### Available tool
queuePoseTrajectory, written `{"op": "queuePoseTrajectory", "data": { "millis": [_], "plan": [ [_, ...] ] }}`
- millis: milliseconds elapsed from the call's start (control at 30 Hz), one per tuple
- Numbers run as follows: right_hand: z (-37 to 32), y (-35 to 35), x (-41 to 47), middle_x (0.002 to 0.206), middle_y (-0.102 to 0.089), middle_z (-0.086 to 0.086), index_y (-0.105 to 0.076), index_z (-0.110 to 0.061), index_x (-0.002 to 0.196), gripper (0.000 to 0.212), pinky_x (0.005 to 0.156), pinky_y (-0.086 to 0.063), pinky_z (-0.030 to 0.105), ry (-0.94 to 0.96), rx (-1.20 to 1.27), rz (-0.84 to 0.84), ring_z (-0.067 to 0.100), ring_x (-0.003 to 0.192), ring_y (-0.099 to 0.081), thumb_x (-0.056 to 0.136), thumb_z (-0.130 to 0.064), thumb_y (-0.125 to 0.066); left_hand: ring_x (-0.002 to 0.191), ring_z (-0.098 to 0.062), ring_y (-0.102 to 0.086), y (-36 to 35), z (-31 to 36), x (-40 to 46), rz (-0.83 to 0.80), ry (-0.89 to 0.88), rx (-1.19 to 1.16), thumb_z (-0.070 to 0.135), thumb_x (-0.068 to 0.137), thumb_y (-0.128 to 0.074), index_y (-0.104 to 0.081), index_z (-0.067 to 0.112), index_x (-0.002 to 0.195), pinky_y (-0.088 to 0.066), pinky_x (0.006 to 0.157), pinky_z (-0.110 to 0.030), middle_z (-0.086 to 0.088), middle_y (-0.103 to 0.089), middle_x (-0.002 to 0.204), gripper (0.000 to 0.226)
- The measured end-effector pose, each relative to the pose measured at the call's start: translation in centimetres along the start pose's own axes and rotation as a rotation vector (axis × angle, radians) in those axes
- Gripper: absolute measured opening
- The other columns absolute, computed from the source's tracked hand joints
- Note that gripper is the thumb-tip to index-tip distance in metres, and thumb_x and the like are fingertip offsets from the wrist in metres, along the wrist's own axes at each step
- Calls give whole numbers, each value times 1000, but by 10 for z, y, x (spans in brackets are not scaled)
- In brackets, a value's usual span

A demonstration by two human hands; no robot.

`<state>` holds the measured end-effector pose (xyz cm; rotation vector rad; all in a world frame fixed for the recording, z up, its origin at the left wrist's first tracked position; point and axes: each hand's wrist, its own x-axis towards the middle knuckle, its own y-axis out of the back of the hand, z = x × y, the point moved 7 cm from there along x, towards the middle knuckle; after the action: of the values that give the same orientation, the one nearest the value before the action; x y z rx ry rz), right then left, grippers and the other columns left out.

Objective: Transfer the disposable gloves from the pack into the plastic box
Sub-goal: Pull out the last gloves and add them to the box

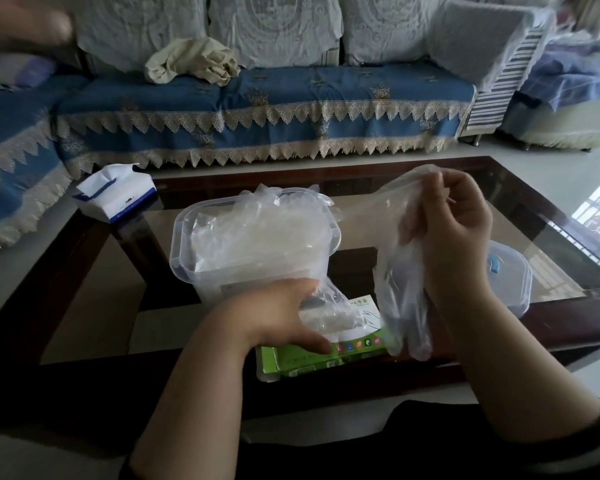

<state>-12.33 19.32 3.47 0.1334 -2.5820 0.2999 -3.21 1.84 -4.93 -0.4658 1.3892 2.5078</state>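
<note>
On the near edge of the glass-topped coffee table (551, 216) lay the green glove pack (326, 355), flat, with a bunch of clear gloves (329, 317) bulging from its top opening.

Item: my left hand (284, 313) rested on the pack's left end, thumb along the near side, fingers curled into the bunched gloves. It held pack and gloves together.

Item: one clear disposable glove (400, 292), drawn free and hanging in the air to the right of the pack. Its fingers dangled down to just above the pack's right end.

Item: my right hand (454, 237), raised above the table, pinched this glove's upper end between thumb and curled fingers. The glove draped across the front of the hand.

Item: clear plastic box (187, 258), open, standing just behind the pack and my left hand. It was already heaped with clear gloves (267, 230) that rose past the rim, to the left of my right hand.

Item: box lid (509, 282) with a blue tab, on the table behind my right wrist.

Item: tissue pack (115, 195), white and blue, at the table's far left corner.

Item: sofa (257, 109) in blue cover with lace trim, beyond the table, a crumpled beige cloth (191, 60) on its seat.
</note>
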Motion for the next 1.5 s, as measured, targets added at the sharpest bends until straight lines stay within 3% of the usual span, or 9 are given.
{"op": "queuePoseTrajectory", "data": {
  "millis": [100, 300, 434, 567, 667, 767, 967, 1301, 1501],
  "plan": [
    [5, -8, -3, 51, -49, -5, -54, -11, 91, 11, 40, -41, 30, -52, -68, -69, 14, 41, -44, 99, -14, -48, 122, -1, -50, 21, 22, -18, 146, -118, -352, 70, 54, -67, -29, 33, 149, -45, 104, -30, 11, -42, 148, 108],
    [15, -37, -16, 59, -56, 21, -56, -10, 96, 7, 39, -43, 30, -167, -174, -238, 25, 45, -49, 96, -17, -52, 116, -4, -57, 46, 47, -16, 512, -301, -658, 68, 71, -53, -26, 35, 148, -46, 97, -24, 8, -60, 127, 87],
    [22, -51, -22, 67, -65, 19, -56, -18, 107, 21, 47, -49, 37, -260, -123, -345, 34, 52, -55, 87, -20, -61, 76, -5, -66, 54, 41, -8, 664, -318, -657, 26, 91, -65, -44, 33, 132, -57, 74, -26, 4, -68, 92, 46],
    [36, -55, -16, 79, -69, 7, -52, -27, 122, 55, 68, -57, 30, -428, -138, -488, 14, 67, -64, 71, -26, -71, 63, 2, -58, 71, 28, -10, 778, -305, -646, 15, 95, -59, -47, 26, 105, -43, 55, -10, 5, -69, 91, 19],
    [42, -68, -1, 76, -63, 5, -55, -22, 122, 51, 59, -54, 25, -489, -176, -611, 11, 60, -59, 73, -23, -71, 75, 11, -57, 84, 8, -11, 909, -217, -524, 8, 97, -54, -55, 23, 93, -41, 59, -4, 9, -69, 95, 15],
    [48, -88, 22, 81, -63, 6, -51, -14, 125, 47, 58, -53, 22, -476, -227, -667, 12, 59, -62, 81, -10, -68, 55, 6, -51, 97, -19, -12, 1036, -60, -371, 7, 100, -47, -68, 26, 91, -35, 47, -8, 9, -66, 91, 29],
    [77, -137, 64, 81, -56, -2, -49, -12, 128, 46, 53, -49, 16, -186, -633, -682, 8, 60, -53, 86, -11, -68, 113, -19, -59, 110, -69, -14, 1060, 253, -233, 8, 101, -42, -64, 25, 124, -45, 84, -25, 4, -63, 128, 37],
    [91, -156, 66, 125, -52, 3, -52, -20, 129, 41, 98, -43, 35, 252, -1056, -694, 20, 114, -51, 90, -26, -64, 128, -27, -47, 97, -86, 7, 779, 434, 67, 38, 85, -72, -47, 14, 139, -44, 94, -39, -6, -45, 143, 65],
    [37, -90, 29, 88, -61, -5, -59, -19, 97, 15, 70, -49, 24, 165, -720, -402, 10, 74, -57, 89, -32, -63, 140, -35, -19, 92, -81, 2, 698, 534, 249, 58, 81, -66, -46, 22, 139, -27, 110, -44, -10, -22, 156, 71]
  ]
}}
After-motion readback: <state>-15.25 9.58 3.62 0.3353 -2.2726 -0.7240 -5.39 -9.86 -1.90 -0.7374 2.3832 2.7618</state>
